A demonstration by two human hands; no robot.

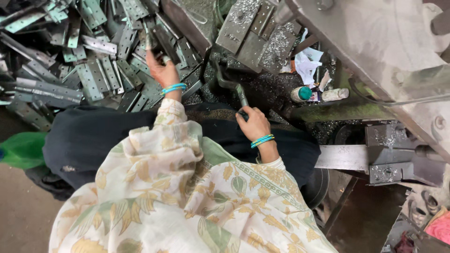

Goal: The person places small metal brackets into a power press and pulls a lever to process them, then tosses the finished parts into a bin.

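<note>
At the far left a green plastic bag (21, 149) lay low on the floor beside the person's dark lap. Above it spread a heap of flat grey metal hinge plates with punched holes (70, 61), piled crosswise and filling the upper left corner. The left hand (161, 70), a turquoise bangle (174, 88) at its wrist, reached up into that heap, its fingers closed round one dark metal plate (157, 40) held at the heap's right edge. A cream shawl printed with yellow leaves (178, 197) covered the shoulders and filled the lower middle.

Right of centre, the right hand (254, 124), also bangled, was closed round the grip of a bent green-painted metal lever (232, 86) that rose toward the machine. Past the lever stood grey steel blocks strewn with bright metal shavings (255, 33), and more swarf darkened the bed beneath them.

Further right, a small white bottle with a teal cap (301, 94) lay on its side, its label too small to make out, with a pale cylindrical container (335, 94) just beside it and crumpled white paper (307, 65) above. A big grey machine body (375, 47) slanted across the upper right, blocking what lay behind. Below it a bright steel bar (342, 157) ran into a grey clamp block (391, 152). A pink cloth (440, 229) showed in the bottom right corner.
</note>
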